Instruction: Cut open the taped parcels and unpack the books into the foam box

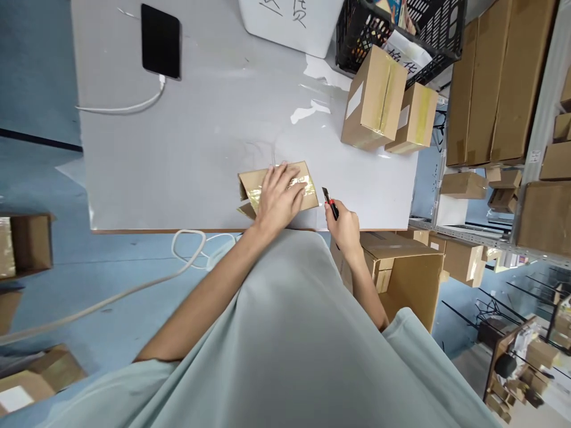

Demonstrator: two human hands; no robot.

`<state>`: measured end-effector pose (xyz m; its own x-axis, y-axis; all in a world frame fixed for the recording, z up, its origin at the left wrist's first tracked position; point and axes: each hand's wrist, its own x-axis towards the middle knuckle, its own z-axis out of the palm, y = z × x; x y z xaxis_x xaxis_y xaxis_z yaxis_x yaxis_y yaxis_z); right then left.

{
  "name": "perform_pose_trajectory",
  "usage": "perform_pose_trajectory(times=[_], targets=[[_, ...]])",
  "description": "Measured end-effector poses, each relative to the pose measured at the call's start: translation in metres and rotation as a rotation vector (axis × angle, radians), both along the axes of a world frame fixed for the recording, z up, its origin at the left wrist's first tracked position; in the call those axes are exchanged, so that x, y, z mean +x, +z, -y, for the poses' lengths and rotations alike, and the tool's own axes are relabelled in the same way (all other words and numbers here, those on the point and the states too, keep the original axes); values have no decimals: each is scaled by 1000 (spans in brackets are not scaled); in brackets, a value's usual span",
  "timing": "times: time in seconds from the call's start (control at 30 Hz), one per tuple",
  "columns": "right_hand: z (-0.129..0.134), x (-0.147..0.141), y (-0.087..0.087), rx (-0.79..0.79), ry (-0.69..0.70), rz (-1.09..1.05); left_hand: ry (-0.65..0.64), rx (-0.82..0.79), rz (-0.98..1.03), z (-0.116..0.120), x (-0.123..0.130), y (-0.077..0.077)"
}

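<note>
A small cardboard box (307, 201) with shiny yellowish tape lies near the front edge of the white table (178, 178). Its left end has flaps standing apart. My left hand (277, 199) rests on top of the box, fingers spread over the tape and cardboard. To the right of the box, my right hand (344, 227) is wrapped round a box cutter (331, 205) with a red and black body. The cutter's dark blade points up and away from me, apart from the box.
A black tablet (160, 41) with a white cable lies at the back left. Two taped cartons (375, 98) stand at the right before a black crate (401, 35) and a white bin (289, 24). An open carton (401, 279) is below the table's right front edge.
</note>
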<state>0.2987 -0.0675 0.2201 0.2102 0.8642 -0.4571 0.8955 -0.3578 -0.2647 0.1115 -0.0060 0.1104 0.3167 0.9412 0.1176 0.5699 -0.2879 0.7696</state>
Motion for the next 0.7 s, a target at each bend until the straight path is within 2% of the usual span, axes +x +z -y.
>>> perform_pose_trajectory(times=[0.17,0.37,0.5,0.7], targets=[[-2,8,-19,50,73,-84,24,20,-39,6,5,-14],[-28,0,-38,62,161,-96,24,44,-56,9,1,-18],[-43,-7,-33,-6,199,-65,22,30,-55,8,1,-19],[-50,-29,-6,-143,163,36,8,-13,-47,7,1,-17]])
